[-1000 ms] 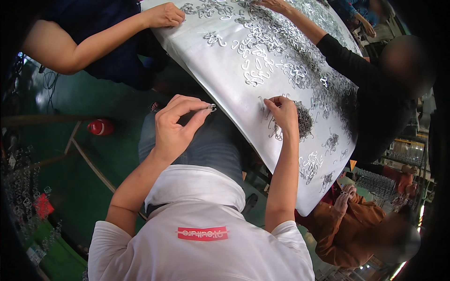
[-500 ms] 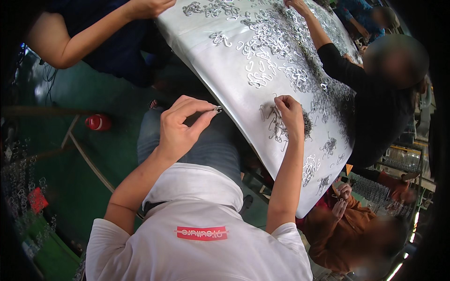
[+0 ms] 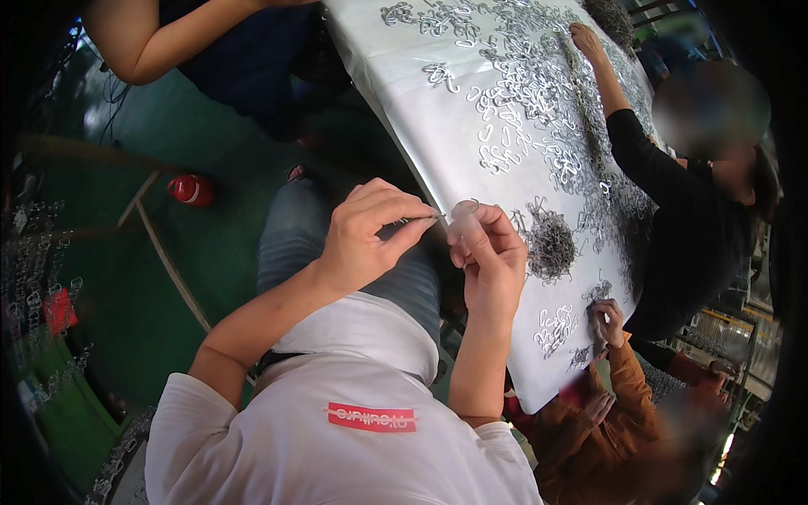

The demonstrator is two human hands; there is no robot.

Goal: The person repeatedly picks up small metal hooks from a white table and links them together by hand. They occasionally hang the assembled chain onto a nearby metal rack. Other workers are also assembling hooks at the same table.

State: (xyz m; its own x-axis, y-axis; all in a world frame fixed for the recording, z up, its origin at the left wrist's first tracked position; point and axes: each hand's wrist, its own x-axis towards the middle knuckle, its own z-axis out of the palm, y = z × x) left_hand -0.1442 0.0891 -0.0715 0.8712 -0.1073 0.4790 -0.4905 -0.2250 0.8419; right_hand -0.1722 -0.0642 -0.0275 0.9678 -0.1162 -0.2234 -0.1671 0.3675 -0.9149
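Observation:
In front of my waist, beside the table's edge, both my hands work close together. My left hand point(image 3: 364, 229) is closed in a pinch on a small dark metal piece point(image 3: 438, 216) whose exact kind is too small to make out. Close to its right, my right hand point(image 3: 492, 257) pinches a thin curved wire hook point(image 3: 473, 202) between thumb and fingers. A dense pile of dark wire hooks point(image 3: 551, 246) lies on the table point(image 3: 400, 101) just past my right hand. Looser, shinier hooks point(image 3: 554, 330) lie nearer the table's corner.
Many metal hooks point(image 3: 526, 93) are spread across the far tabletop. A person's black sleeve point(image 3: 633, 156) reaches in from the right, an orange-brown sleeve point(image 3: 631, 374) from the lower right. Someone in dark blue point(image 3: 252, 71) stands at the upper left. A red round object point(image 3: 192, 190) sits on the floor.
My right hand has come left from the pile, bringing a wire hook close to my left hand. The left hand has shifted right. The orange-brown-sleeved person's hand now reaches onto the table.

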